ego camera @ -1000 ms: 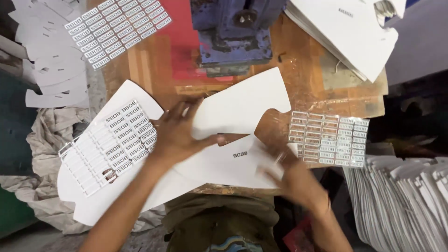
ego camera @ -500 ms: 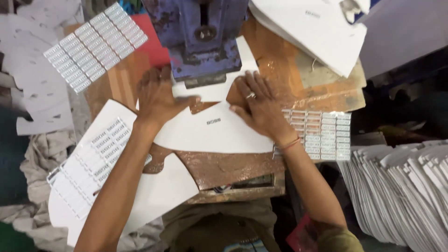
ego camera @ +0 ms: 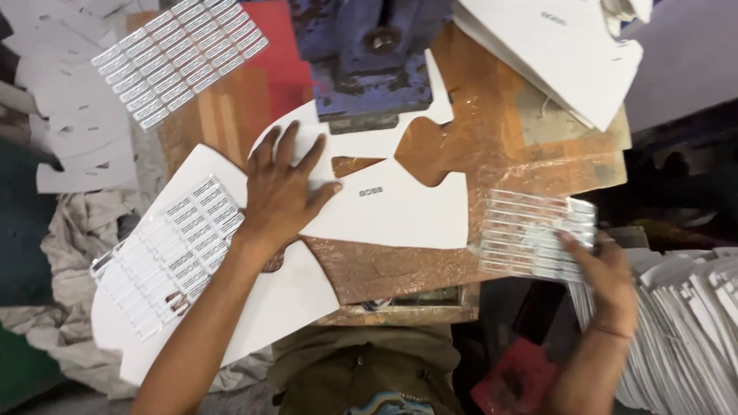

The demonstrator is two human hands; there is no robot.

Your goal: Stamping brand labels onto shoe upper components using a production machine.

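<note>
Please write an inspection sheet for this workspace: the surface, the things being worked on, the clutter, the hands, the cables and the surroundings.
Surface: wooden bench, covered with shiny brown tape.
Job's things: white cut card piece, lying flat with one end under the blue press; sheet of small labels at the bench's right edge.
Clutter: label sheets and; stacked white card.
Hands: left hand flat on the card piece, fingers spread; right hand touching the label sheet, grip unclear.
Cables: nothing seen.
Surroundings: pile of white pieces at right; cloth at left.
</note>
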